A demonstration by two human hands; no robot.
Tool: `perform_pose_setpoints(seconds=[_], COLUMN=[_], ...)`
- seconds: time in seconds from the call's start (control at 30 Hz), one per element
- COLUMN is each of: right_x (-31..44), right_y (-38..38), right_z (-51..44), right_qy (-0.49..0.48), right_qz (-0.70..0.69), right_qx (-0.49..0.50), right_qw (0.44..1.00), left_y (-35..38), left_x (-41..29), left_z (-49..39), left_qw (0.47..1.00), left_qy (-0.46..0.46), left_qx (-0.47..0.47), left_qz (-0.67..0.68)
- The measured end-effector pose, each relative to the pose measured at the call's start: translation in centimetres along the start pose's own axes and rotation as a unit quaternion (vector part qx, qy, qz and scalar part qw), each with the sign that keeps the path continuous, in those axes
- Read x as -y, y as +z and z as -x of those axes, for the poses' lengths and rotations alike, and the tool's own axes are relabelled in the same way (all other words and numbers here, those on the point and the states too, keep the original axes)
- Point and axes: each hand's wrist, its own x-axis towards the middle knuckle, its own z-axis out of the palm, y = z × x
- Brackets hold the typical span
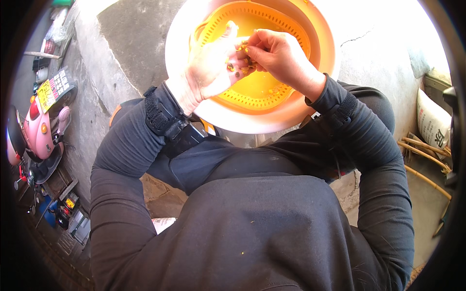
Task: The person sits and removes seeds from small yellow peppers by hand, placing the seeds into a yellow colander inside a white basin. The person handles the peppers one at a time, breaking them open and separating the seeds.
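Palm up, my left hand (214, 65) is over an orange plastic colander (251, 105) and carries small yellow kernels (244, 47) and dark bits (230, 67) on its fingers. The thumb points away from me, with yellow crumbs at its tip. My right hand (278, 54) meets those fingers from the right, thumb and forefinger pinched together by a yellow kernel. The colander, perforated along its rim, sits inside a wide pale basin (251, 125). A few more yellow kernels lie in the colander's near right side. My curled right fingers partly hide the left fingertips.
My bent knees flank the basin on the concrete floor (138, 40). At the left stands a pink scooter (38, 127), with assorted clutter (69, 214) nearer me. A white printed sack (433, 120) and several thin canes (429, 151) are on the right.
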Motion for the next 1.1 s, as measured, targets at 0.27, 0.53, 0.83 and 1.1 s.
perform_pose_setpoints(seconds=[0.27, 0.53, 0.83, 1.1], right_x=[0.2, 0.3, -0.2, 0.3], right_y=[-1.1, -0.5, -0.4, -1.4], right_z=[-0.1, 0.6, 0.6, 0.5], right_qy=[0.147, -0.053, 0.039, 0.129], right_qz=[-0.046, 0.188, 0.067, -0.282], right_qx=[-0.038, -0.001, 0.008, -0.038], right_qw=[0.987, 0.981, 0.997, 0.95], left_y=[-1.7, -0.5, -0.5, -0.2], left_x=[-0.6, -1.1, -1.0, -0.9], left_z=[0.4, 0.7, 0.4, 0.7], left_qw=[0.999, 0.995, 0.994, 0.985], left_qy=[0.052, 0.09, 0.096, 0.068], left_qx=[-0.006, -0.021, -0.036, -0.091], left_qz=[0.003, -0.021, -0.04, -0.13])
